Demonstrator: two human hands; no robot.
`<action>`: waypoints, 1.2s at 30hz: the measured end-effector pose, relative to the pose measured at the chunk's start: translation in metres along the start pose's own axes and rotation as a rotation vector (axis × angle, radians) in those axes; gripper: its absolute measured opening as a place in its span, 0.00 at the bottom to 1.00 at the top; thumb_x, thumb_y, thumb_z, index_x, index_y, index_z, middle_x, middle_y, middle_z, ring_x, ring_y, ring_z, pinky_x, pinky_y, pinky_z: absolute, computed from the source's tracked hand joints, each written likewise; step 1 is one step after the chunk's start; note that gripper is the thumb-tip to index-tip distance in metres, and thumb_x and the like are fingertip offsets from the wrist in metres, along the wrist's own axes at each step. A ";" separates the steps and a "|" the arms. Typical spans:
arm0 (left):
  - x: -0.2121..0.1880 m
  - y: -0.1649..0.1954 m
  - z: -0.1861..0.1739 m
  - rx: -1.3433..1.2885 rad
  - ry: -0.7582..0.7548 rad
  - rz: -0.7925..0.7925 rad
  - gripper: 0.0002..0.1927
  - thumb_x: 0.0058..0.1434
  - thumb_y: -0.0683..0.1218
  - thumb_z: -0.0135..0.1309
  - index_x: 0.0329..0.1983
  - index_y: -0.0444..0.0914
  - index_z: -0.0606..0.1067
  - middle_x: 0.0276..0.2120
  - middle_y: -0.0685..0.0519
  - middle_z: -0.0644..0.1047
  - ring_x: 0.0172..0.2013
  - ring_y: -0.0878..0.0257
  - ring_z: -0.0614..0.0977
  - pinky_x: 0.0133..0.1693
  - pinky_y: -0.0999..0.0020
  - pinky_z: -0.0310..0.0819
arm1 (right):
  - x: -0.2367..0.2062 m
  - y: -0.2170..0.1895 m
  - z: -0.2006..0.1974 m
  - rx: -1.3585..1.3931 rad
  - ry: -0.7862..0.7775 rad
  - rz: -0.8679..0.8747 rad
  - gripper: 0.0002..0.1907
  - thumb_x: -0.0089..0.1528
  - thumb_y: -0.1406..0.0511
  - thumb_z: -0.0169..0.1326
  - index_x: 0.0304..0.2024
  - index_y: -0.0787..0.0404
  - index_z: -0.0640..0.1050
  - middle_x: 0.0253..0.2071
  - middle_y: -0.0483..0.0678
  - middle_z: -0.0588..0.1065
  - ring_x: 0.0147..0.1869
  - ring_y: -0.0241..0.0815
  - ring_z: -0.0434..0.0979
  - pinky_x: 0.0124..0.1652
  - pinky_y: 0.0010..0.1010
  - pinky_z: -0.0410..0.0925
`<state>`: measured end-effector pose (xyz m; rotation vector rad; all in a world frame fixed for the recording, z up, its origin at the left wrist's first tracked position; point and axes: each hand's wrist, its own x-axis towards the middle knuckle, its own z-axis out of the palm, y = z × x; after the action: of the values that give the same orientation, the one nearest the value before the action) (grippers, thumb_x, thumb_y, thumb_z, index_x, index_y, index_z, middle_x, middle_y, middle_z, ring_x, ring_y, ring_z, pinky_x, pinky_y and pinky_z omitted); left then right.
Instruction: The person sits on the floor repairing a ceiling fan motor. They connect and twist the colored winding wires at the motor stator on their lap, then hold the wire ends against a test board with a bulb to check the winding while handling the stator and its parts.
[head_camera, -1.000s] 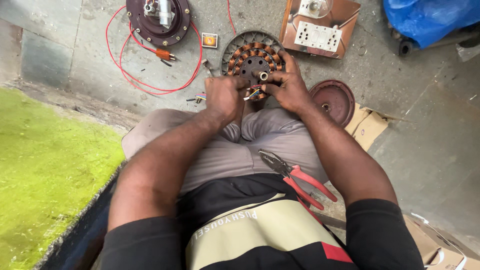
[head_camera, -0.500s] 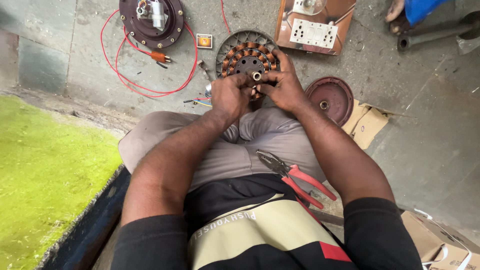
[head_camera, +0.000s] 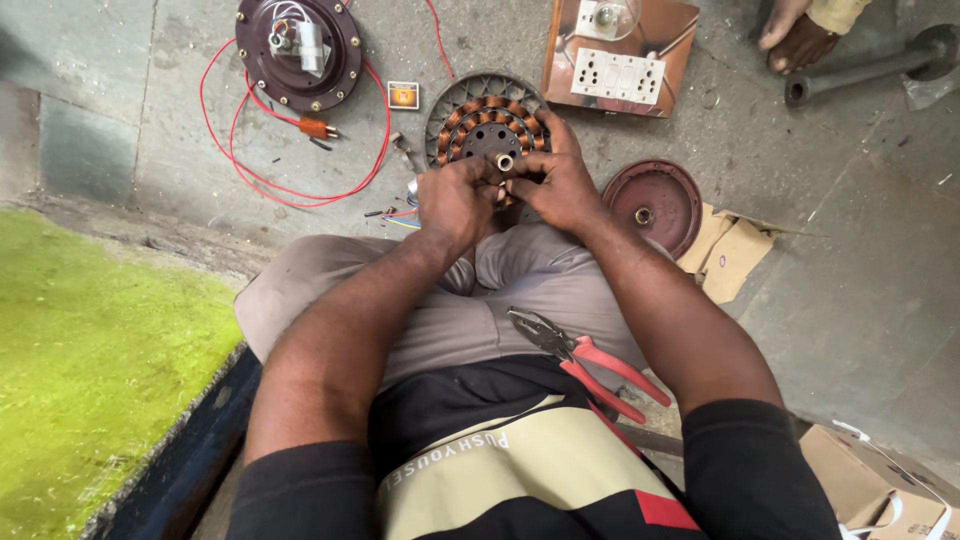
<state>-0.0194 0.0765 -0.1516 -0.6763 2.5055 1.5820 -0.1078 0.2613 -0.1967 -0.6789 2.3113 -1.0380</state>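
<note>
A round fan stator (head_camera: 487, 122) with copper windings and a grey ribbed rim lies on the concrete floor just beyond my knees. My left hand (head_camera: 455, 200) is curled at its near edge, fingertips pinching something small by the windings that I cannot make out. My right hand (head_camera: 558, 183) rests on the stator's near right side, fingers bent over the coils and meeting the left fingertips. A short metal shaft end (head_camera: 505, 161) sticks up from the stator's centre.
Red-handled pliers (head_camera: 585, 358) lie on my lap. A dark motor housing (head_camera: 298, 50) with red wire (head_camera: 300, 192) sits far left, a maroon cover (head_camera: 655, 204) and cardboard (head_camera: 730, 255) right, a wooden switchboard (head_camera: 617, 52) beyond. Another person's foot (head_camera: 795, 35) and a pipe (head_camera: 865, 68) are top right. Green mat (head_camera: 90, 360) at left.
The view has shifted slightly, and another person's foot now shows at top right. Both hands stay on the stator's near edge, fingers drawn closer together.
</note>
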 end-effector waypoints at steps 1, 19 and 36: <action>0.001 0.000 0.001 0.000 -0.006 -0.012 0.08 0.51 0.39 0.65 0.35 0.40 0.83 0.31 0.48 0.84 0.34 0.55 0.87 0.39 0.61 0.81 | -0.001 0.000 -0.001 0.002 0.001 0.011 0.14 0.52 0.68 0.70 0.40 0.55 0.87 0.74 0.61 0.56 0.79 0.62 0.54 0.73 0.46 0.51; 0.012 -0.002 0.019 0.046 0.069 -0.036 0.16 0.47 0.39 0.67 0.36 0.37 0.73 0.29 0.49 0.84 0.34 0.52 0.87 0.39 0.56 0.79 | 0.002 0.002 -0.010 0.012 0.000 0.005 0.14 0.52 0.69 0.70 0.41 0.55 0.86 0.73 0.59 0.58 0.78 0.60 0.57 0.72 0.44 0.55; 0.006 0.001 0.011 0.057 -0.024 -0.011 0.10 0.54 0.42 0.62 0.40 0.44 0.85 0.35 0.45 0.83 0.36 0.49 0.85 0.42 0.58 0.79 | 0.001 -0.002 -0.012 0.060 -0.033 0.073 0.12 0.56 0.70 0.67 0.43 0.57 0.85 0.74 0.57 0.56 0.78 0.57 0.58 0.71 0.39 0.57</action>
<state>-0.0264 0.0843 -0.1576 -0.6578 2.5150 1.4992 -0.1156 0.2659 -0.1888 -0.5797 2.2497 -1.0508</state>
